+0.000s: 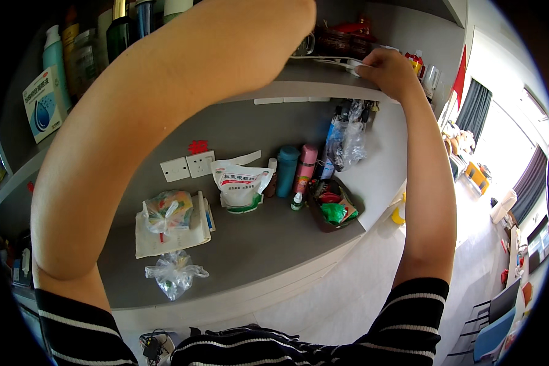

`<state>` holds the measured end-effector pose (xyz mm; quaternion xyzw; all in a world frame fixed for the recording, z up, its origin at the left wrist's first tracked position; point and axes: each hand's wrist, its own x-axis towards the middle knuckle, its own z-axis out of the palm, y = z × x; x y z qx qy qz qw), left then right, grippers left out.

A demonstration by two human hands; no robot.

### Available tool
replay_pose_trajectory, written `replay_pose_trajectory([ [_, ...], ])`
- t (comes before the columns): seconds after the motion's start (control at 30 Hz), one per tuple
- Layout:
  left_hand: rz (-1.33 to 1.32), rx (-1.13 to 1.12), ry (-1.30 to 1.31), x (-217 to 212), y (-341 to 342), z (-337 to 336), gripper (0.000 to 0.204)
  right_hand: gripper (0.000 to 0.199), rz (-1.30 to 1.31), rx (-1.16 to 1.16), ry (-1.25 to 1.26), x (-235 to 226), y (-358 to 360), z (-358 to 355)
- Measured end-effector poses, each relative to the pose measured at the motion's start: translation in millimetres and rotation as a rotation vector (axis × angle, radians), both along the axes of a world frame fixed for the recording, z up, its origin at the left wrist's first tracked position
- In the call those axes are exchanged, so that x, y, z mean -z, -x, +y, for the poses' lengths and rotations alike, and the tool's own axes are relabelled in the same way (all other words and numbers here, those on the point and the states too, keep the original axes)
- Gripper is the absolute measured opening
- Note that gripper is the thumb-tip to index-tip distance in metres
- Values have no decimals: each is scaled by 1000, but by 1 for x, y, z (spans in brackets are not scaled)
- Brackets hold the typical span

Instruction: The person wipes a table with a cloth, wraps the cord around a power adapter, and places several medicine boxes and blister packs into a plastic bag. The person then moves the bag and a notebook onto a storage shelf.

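Observation:
Both my arms reach up to the upper grey shelf (311, 76). My right hand (389, 72) is at the shelf's front edge, its fingers pinched on the end of a thin white strip (326, 60) that lies along the shelf. A glass cup (306, 45) stands just behind that strip. My bare left forearm crosses the picture from lower left to the top. Its hand passes beyond the top edge and is not visible.
The lower grey counter (256, 244) holds a white pouch (241, 186), teal (287, 171) and pink (305, 168) bottles, a dark bag (332, 207), a clear plastic bag (174, 274) and a tied bag on paper (168, 210). Bottles (122, 24) and a box (43, 104) stand upper left.

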<state>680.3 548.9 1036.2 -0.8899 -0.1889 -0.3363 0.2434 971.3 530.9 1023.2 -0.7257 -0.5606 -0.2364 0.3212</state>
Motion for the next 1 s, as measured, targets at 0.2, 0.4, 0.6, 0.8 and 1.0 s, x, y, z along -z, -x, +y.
replay_pose_trajectory([
  [0.2,-3,-156,-54,13,9,22,7,28,-127,80,-48,5,-5,3],
  [0.4,-20,-90,-17,8,21,41,8,28,-185,58,-127,5,-13,5],
  [0.6,-102,38,16,17,32,27,14,26,-77,-15,-304,16,-2,-11],
  [0.8,-165,206,13,20,41,26,14,20,-96,-27,-427,33,-3,-13],
  [1.0,-274,195,-92,26,56,29,15,17,-108,-81,-631,52,-6,-11],
])
